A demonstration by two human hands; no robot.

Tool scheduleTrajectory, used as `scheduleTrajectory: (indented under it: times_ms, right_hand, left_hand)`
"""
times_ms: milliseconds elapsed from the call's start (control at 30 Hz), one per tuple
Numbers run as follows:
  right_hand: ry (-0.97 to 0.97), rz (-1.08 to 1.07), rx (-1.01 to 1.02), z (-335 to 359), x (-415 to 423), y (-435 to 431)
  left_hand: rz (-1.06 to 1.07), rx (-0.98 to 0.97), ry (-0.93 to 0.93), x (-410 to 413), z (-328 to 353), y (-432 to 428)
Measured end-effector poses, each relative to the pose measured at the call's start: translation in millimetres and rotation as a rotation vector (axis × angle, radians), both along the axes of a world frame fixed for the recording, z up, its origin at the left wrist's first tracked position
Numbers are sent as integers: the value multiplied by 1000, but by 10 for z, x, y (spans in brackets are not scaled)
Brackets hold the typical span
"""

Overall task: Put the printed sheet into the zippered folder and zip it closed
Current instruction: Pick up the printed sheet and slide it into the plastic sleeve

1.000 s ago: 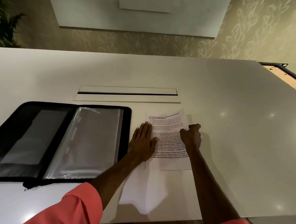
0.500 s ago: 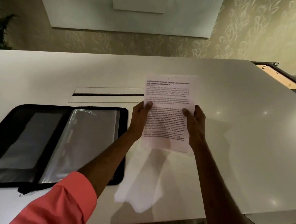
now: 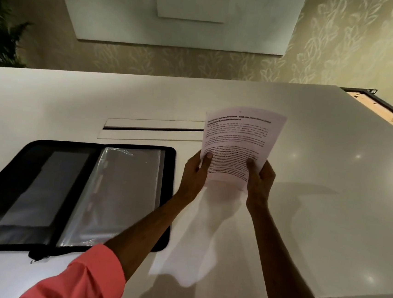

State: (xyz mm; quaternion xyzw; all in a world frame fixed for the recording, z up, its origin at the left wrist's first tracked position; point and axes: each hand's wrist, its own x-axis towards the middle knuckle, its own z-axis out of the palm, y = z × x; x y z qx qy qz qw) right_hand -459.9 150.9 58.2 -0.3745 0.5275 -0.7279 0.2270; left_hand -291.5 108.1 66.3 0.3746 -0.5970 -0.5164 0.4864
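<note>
- Gripping the printed sheet (image 3: 235,143) at its lower edges, the left hand (image 3: 194,172) and right hand (image 3: 260,181) each pinch it, thumbs on the text.
- The sheet is raised above the white surface (image 3: 317,208), slightly bowed.
- The zippered folder (image 3: 71,192) lies open to the left, clear sleeves showing.

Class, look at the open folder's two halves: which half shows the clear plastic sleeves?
The right half, nearer the hands holding the printed sheet. It shows shiny clear sleeves; the left half is dark with a flat pocket.
</note>
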Motion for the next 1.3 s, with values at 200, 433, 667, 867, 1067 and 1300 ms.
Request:
scheduleTrajectory:
  times_ms: [200,433,667,867,1067,1300]
  right_hand:
    - [58,-36,64,48,17,-77]
    - [120,23,126,288,291,-336]
    - [84,257,251,437,770,-720]
    - [8,429,348,601,1132,-1112]
    - [74,565,425,673,1515,-1521]
    - [220,755,530,707,1818,-1811]
  left_hand:
    - [-26,17,-7,26,22,-107]
    - [68,16,-52,445,234,-406]
    - [72,139,-42,1299,264,-779]
    - [71,205,-45,1999,336,-1006]
    - [94,233,-55,2551,311,-1174]
    - [127,261,-46,3009,200,-1323]
